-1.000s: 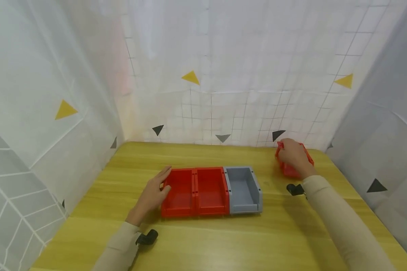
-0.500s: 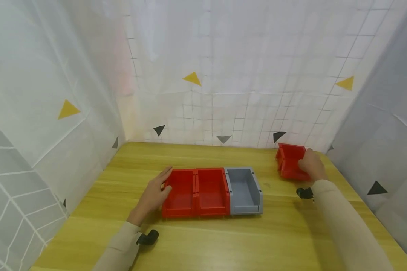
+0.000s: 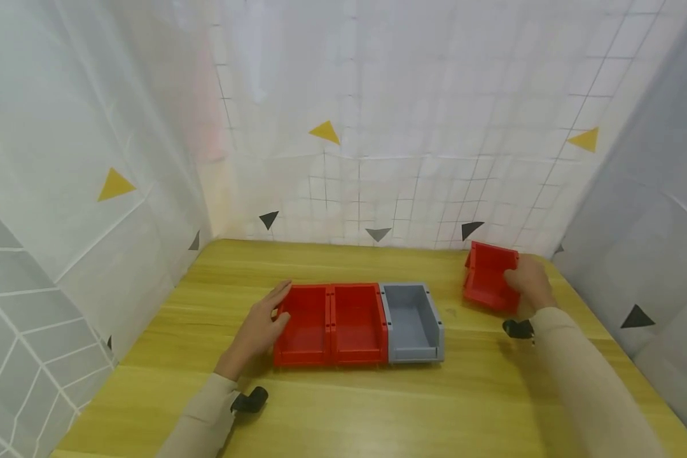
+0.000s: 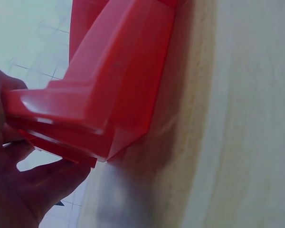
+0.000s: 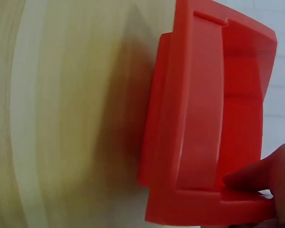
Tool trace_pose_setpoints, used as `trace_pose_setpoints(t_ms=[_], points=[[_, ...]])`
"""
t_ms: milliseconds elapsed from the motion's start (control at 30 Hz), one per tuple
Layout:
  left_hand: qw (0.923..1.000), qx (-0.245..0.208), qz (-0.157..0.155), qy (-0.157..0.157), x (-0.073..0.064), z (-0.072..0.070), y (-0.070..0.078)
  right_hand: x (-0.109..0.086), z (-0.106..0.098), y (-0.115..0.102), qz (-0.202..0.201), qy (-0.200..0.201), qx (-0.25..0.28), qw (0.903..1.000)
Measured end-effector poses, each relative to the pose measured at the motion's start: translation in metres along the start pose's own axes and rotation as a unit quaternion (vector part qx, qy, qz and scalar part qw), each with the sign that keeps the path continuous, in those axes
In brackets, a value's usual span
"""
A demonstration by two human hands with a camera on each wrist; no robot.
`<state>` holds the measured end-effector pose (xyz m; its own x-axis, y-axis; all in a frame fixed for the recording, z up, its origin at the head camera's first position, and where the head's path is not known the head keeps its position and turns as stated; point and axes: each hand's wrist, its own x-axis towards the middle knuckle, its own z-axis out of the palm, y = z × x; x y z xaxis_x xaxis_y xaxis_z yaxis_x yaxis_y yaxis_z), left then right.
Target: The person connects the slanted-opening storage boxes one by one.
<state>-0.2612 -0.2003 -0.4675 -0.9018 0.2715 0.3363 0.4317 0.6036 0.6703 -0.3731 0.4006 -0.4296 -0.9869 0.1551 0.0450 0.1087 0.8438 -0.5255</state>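
Grips wide apart: left hand (image 3: 259, 326) on leftmost red bin (image 3: 303, 324), right hand (image 3: 530, 282) on rightmost red bin (image 3: 488, 275).

- A screened-off booth, apparently a lab's work corner, of what kind is unclear
- Pale sheets (image 3: 389, 83) behind and on both sides, the back one with thin grid lines (image 3: 325, 200)
- Yellow triangles (image 3: 325, 132) and dark triangles (image 3: 269, 219) on the sheets
- A wood-grain desk (image 3: 343, 413) between them
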Motion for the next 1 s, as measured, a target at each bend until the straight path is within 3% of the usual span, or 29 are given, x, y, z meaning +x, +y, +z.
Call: trace_pose_setpoints(t_ms=[400, 700, 1000], points=[[1.0, -0.003, -0.007, -0.004, 0.0, -0.001, -0.002, -0.015, -0.012, -0.029, -0.048, 0.026, -0.004, 0.9985], [0.9999, -0.001, -0.012, -0.007, 0.0, -0.002, -0.001, -0.035, -0.022, -0.047, -0.035, -0.008, 0.039, 0.9986], [1.0, -0.003, -0.005, -0.005, 0.002, -0.004, -0.005, -0.052, -0.025, -0.064, -0.07, -0.007, 0.047, 0.9964]])
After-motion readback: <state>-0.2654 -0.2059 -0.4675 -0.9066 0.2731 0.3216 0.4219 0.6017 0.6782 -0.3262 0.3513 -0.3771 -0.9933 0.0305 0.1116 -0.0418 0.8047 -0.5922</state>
